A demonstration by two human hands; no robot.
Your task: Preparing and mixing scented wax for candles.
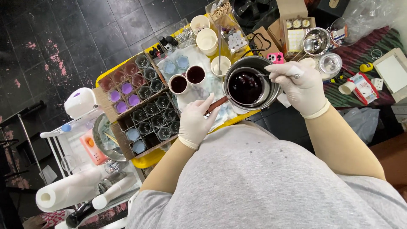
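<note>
Your left hand (195, 123), in a pale glove, is closed around the reddish-brown handle of the small round metal pouring pot (251, 82), which holds dark, wine-coloured liquid and sits at the near right edge of the yellow table (146, 160). Your right hand (302, 82), also gloved, pinches a thin metal stirrer (271, 75) whose tip reaches over the pot's rim.

Just left of the pot, two small white cups (187, 79) already hold the same dark liquid. In the cardboard tray of small glass jars (146, 108) along the table's left edge, a few look purple or pink and a couple pale blue, while most look dark and, as far as I can judge, unfilled. So by my reading the pouring is early: plenty of liquid remains.
</note>
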